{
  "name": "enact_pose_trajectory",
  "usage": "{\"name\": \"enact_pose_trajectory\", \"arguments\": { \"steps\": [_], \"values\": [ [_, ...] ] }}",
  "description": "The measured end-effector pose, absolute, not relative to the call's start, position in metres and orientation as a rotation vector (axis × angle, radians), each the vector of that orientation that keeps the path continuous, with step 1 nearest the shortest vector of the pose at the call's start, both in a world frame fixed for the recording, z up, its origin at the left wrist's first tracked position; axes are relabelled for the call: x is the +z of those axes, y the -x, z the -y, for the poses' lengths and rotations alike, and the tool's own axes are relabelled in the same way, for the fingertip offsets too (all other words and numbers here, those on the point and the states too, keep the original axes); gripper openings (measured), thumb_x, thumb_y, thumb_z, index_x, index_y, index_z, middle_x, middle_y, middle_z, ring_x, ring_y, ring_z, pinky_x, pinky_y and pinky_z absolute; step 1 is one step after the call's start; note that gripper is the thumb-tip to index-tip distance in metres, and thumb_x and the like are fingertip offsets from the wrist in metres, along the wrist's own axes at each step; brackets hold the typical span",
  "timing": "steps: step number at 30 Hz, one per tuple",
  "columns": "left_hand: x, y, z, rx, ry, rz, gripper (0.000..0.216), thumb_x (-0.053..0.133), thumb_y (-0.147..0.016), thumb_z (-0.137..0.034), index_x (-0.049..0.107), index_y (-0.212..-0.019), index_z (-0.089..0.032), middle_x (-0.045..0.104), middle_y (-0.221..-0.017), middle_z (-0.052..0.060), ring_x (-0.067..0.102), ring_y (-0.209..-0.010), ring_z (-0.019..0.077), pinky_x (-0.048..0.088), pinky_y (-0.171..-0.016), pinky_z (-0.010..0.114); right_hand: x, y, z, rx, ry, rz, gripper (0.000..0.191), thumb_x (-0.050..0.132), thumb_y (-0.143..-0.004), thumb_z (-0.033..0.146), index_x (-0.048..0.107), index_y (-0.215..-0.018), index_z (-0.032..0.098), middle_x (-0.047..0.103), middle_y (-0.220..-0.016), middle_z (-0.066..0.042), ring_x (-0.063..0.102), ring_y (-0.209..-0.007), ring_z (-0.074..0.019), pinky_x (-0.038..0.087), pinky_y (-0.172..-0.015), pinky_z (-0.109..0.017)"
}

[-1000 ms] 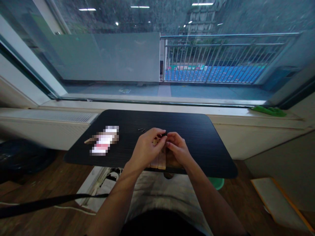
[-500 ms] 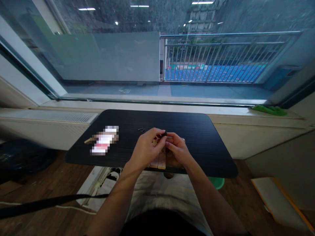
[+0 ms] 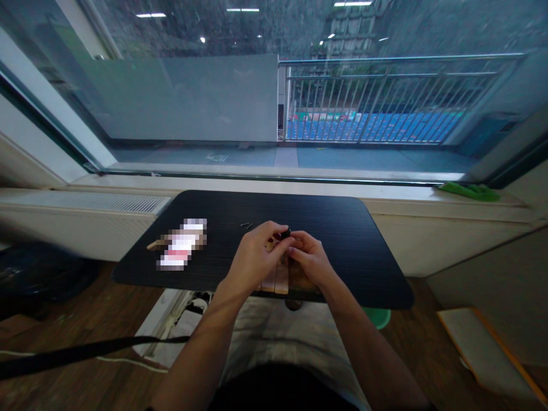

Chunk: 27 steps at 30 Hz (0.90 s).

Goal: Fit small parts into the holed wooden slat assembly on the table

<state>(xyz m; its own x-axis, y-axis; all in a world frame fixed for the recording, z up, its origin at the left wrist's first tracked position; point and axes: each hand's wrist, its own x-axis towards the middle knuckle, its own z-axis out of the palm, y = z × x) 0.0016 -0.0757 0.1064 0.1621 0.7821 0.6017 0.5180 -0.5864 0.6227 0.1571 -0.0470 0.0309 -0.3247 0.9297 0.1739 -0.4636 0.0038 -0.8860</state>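
Observation:
My left hand (image 3: 259, 254) is closed, its thumb and fingers pinching a small black knob-like piece (image 3: 285, 233). My right hand (image 3: 311, 258) comes in from the other side, thumb and forefinger pressed together close to that piece; whatever they grip is too small and covered to make out. Beneath both hands lie light wooden strips (image 3: 274, 282) at the table's front edge, with a darker brown part (image 3: 302, 279) on their right. The hands cover much of this wooden work. A few thin metal screws or pins (image 3: 246, 225) lie beyond my left hand.
The black table (image 3: 355, 251) stands against the window sill. A blurred-out white and pink item (image 3: 182, 245) lies at its left, by a wooden stick (image 3: 153, 245). Below are a green basin (image 3: 377, 317) and a black strap (image 3: 94, 347). A green cloth (image 3: 471, 192) rests on the sill.
The thin metal shaft that showed between my hands half a second ago is now hardly visible. Both hands have otherwise stayed almost in place.

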Motion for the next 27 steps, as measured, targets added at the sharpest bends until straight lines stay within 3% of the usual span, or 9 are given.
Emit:
{"name": "enact_pose_trajectory", "arguments": {
  "steps": [7, 27],
  "values": [
    [0.1066, -0.0014, 0.0763, 1.373, -2.157, -1.256, 0.015, 0.073, -0.085, -0.018, 0.07, -0.099, -0.019, 0.076, -0.092, 0.004, 0.072, -0.08, 0.0173, 0.058, -0.076, 0.031, 0.031, -0.157, 0.047, 1.597, 0.629, 1.106, 0.037, 0.09, -0.065, 0.032, 0.068, -0.094, 0.023, 0.076, -0.081, 0.002, 0.071, -0.071, -0.0142, 0.058, -0.068, -0.028],
    [0.1093, -0.0021, 0.0776, 1.293, -2.209, -1.279, 0.014, 0.068, -0.088, -0.019, 0.069, -0.102, -0.019, 0.077, -0.094, 0.006, 0.073, -0.081, 0.0184, 0.059, -0.078, 0.033, 0.0296, -0.1585, 0.0448, 1.502, 0.701, 1.145, 0.029, 0.089, -0.062, 0.028, 0.071, -0.084, 0.022, 0.075, -0.082, 0.001, 0.068, -0.075, -0.014, 0.055, -0.071, -0.027]
  ]
}}
